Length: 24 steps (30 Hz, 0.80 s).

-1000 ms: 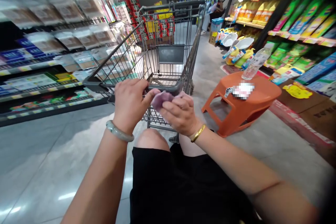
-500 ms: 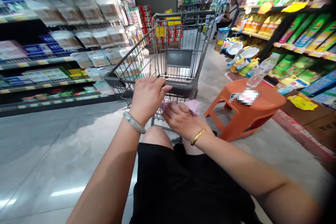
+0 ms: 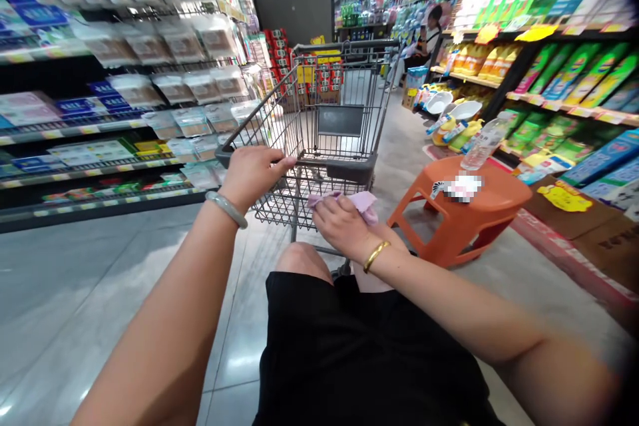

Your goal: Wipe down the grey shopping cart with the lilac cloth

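Observation:
I sit facing a grey wire shopping cart in a shop aisle. My left hand, with a pale bangle on the wrist, is closed round the cart's near rim at its left corner. My right hand, with a gold bangle, is closed on a small pink cloth held just below the cart's basket, against the wire. My knees and black shorts fill the bottom of the view.
An orange plastic stool stands right of the cart with a clear water bottle on it. Stocked shelves line both sides. A person sits far down the aisle. Boxes lie on the floor at right.
My left hand slid left along the cart's rim to the corner. My right hand, still holding the pink cloth, dropped from the rim to below the basket.

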Available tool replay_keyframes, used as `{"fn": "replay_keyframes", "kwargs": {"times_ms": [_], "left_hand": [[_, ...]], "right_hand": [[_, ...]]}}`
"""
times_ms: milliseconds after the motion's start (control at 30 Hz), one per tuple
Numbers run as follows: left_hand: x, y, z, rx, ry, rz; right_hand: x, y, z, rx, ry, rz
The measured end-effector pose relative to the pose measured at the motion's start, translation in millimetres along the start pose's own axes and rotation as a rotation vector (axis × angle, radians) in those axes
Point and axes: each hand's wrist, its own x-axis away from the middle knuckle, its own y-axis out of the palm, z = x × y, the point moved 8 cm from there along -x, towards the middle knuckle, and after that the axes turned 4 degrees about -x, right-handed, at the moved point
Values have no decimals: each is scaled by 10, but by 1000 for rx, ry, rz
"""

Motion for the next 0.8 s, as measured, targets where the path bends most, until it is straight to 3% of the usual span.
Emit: {"fn": "replay_keyframes", "kwargs": {"times_ms": [100,200,267,467,533,667,800], "left_hand": [[18,70,-88,-69,-2,-42],[11,80,-13,-92,10,-21],[5,77,50,-116,2,-4],[-13,89,242,-122,-29,-12],[-26,90,326,-124,-46,-5],[-67,97,516,-127,-82,20],[-119,132,681,-114,-107,14]], "right_hand": [[-105,-143,16,53,-7,52],[-393,-396,106,108,80,164],[-496,-396,131,117,111,190],[-172,37,116,18,-8,64],[-119,-33,175,84,-26,89],[-151,-288,373,239,85,205],[50,-183,363,295,2,201]]}}
